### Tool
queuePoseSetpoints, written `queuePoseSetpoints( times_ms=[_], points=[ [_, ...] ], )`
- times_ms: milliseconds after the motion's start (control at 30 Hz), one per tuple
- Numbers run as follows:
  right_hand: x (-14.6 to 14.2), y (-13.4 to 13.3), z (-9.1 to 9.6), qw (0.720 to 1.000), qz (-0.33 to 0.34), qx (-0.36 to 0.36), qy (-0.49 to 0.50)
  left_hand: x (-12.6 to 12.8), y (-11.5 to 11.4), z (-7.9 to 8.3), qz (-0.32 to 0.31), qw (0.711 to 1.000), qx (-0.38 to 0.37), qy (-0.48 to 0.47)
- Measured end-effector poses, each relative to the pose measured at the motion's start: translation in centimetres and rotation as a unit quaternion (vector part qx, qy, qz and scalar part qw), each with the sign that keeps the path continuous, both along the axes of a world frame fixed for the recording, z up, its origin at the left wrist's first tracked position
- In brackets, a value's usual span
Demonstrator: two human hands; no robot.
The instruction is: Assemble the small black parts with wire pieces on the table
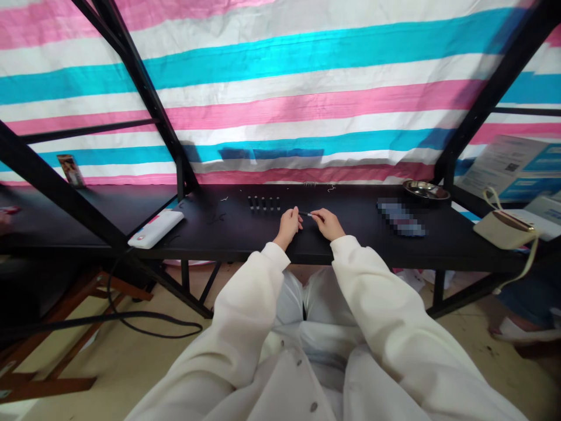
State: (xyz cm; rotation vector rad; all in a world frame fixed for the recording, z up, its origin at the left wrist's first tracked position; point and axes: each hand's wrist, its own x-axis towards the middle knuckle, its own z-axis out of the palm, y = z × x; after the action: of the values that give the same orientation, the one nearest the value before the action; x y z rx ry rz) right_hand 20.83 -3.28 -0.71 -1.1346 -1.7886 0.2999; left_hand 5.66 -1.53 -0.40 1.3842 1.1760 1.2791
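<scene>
My left hand (pixel 289 226) is closed near the front of the black table, its fingers on the dark end of a thin, dark stick with a light end (pixel 305 214). At the other side, my right hand (pixel 326 223) pinches the light end between thumb and fingertips. The stick lies roughly level between both hands, just above the tabletop; its exact kind is too small to make out. Just beyond my left hand, several short dark cylinders (pixel 263 203) with pale tops stand upright in a loose row.
A white power bank-like box (pixel 156 228) lies left. Right are a blurred-out dark item (pixel 401 217), a shiny metal dish (pixel 426 190) and a cream bag (pixel 504 229). White scraps (pixel 332 187) lie along the back. Black frame posts (pixel 169 131) flank the table (pixel 228 237).
</scene>
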Motion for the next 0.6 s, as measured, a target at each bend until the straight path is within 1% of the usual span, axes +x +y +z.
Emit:
queuePoseSetpoints(
  times_ms=[100,167,267,333,367,433,500,533,600],
  points=[
    [0.1,0.2,-0.3,0.997,-0.022,0.004,-0.068,0.0,0.1,-0.2,0.017,1.000,0.004,0.003],
    [0.3,0.2,-0.4,0.994,-0.060,0.007,-0.096,-0.1,0.2,-0.3,0.031,0.999,0.001,0.005],
    [0.7,0.0,-0.3,0.987,-0.133,0.023,-0.091,-0.2,0.1,-0.3,0.047,0.999,-0.004,0.008],
    [0.8,-0.2,0.0,0.986,-0.153,0.042,-0.058,-0.2,-0.1,-0.1,0.037,0.999,0.000,0.010],
    [0.8,-0.4,0.2,0.988,-0.143,0.050,-0.043,-0.1,-0.3,0.1,0.022,1.000,0.005,0.012],
    [0.6,-0.6,0.4,0.994,-0.086,0.055,-0.030,-0.1,-0.6,0.5,-0.026,0.999,0.021,0.014],
    [0.3,-0.7,0.4,0.999,-0.020,0.032,-0.039,0.0,-0.9,0.8,-0.084,0.996,0.031,0.015],
    [0.2,-0.7,0.4,0.999,0.001,0.016,-0.045,0.0,-1.0,0.9,-0.107,0.994,0.031,0.016],
    [0.0,-0.7,0.2,0.998,0.019,-0.014,-0.050,0.0,-1.1,1.0,-0.130,0.991,0.028,0.017]
  ],
)
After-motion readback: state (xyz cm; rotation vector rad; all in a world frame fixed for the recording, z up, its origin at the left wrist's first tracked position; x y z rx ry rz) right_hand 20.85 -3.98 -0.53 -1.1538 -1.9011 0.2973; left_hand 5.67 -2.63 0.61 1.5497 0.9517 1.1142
